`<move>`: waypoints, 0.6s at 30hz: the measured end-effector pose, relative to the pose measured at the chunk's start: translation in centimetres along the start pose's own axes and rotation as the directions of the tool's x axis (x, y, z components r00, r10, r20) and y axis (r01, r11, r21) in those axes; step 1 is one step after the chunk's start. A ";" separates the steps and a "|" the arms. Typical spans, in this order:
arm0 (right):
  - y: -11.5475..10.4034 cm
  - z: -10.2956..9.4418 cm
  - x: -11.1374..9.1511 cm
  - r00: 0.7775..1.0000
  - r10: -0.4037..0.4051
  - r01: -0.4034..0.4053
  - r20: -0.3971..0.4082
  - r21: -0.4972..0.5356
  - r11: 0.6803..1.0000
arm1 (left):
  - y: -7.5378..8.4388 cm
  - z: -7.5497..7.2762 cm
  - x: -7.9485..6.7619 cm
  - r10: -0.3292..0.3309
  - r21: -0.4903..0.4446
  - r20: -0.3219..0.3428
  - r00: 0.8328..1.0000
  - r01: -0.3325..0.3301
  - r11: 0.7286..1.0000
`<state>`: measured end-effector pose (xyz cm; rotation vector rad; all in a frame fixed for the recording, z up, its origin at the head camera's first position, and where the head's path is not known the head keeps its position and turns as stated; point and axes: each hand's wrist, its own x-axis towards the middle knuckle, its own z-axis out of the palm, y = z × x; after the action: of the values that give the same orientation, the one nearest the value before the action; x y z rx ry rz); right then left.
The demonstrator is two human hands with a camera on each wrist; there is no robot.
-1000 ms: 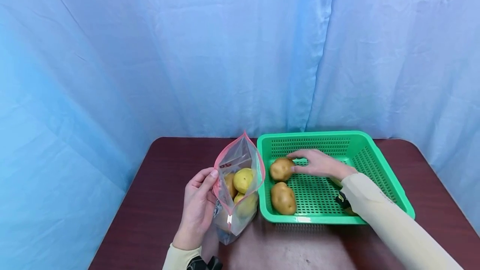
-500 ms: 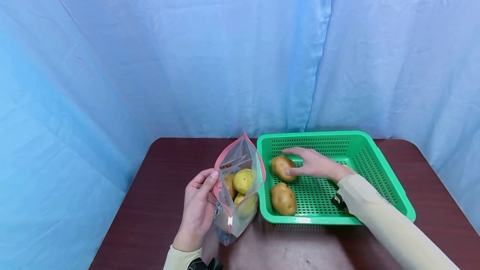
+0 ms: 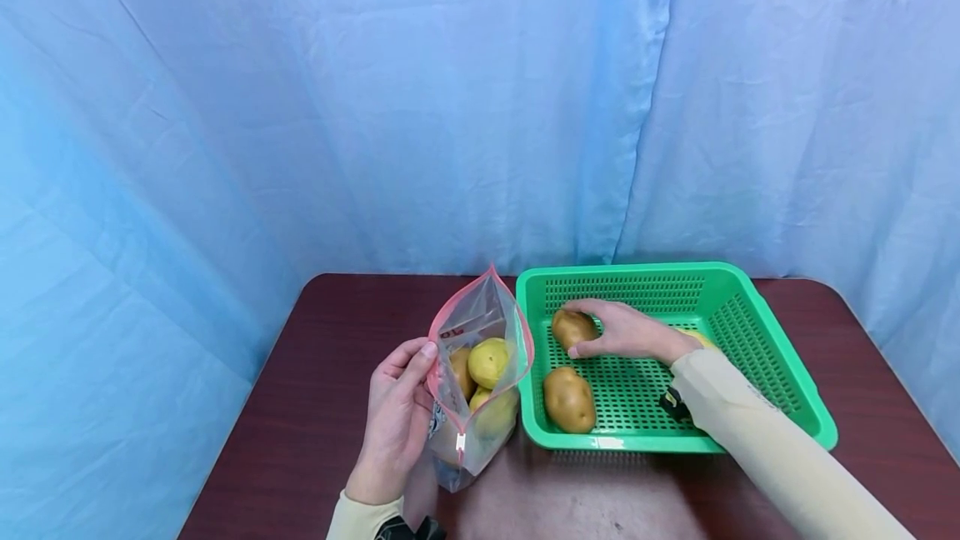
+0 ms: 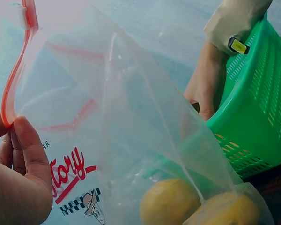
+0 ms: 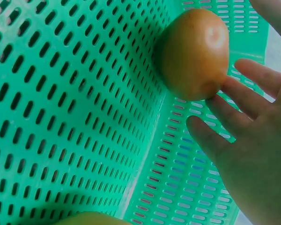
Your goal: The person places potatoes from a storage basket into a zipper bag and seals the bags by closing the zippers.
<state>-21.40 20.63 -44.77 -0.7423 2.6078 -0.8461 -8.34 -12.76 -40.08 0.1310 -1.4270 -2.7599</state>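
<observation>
My left hand (image 3: 401, 402) pinches the red zip edge of a clear zip bag (image 4: 131, 117) between thumb and fingers, and the bag's mouth gapes. Inside lie yellow round fruits (image 3: 487, 362) and a brown potato (image 3: 461, 371). My right hand (image 3: 626, 332) is down in the green basket (image 3: 750, 340), at a potato (image 3: 574, 330) near the far left corner. In the right wrist view its fingers are spread and fairly straight, fingertips against that potato (image 5: 194, 54), the thumb apart from it. Another potato (image 3: 569, 400) lies nearer the front.
A yellow thing (image 3: 699, 338) in the basket is partly hidden by my right wrist. The basket stands on the dark brown table (image 3: 337, 357), right beside the bag. Behind the table hangs a light blue curtain (image 3: 450, 107).
The far potato has turned and shifted a little to the right, along with my right hand. My left hand and the bag have stayed nearly still.
</observation>
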 end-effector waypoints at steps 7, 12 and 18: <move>0.2 0.4 0.4 1.000 -0.023 0.023 -0.008 -0.045 0.999 | -0.1 0.0 0.1 -0.004 0.003 0.000 1.000 0.004 1.000; 0.4 0.7 0.6 0.999 -0.024 0.022 -0.025 -0.067 0.998 | -0.1 0.0 0.1 -0.006 0.003 -0.001 1.000 0.006 1.000; 0.5 0.9 0.8 0.998 -0.057 0.057 -0.018 -0.030 0.998 | -0.1 0.0 0.2 -0.010 0.007 -0.007 1.000 0.010 1.000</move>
<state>-21.86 20.15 -45.91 -0.8241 2.6321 -0.8360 -8.49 -12.70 -40.20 0.1480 -1.4383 -2.7604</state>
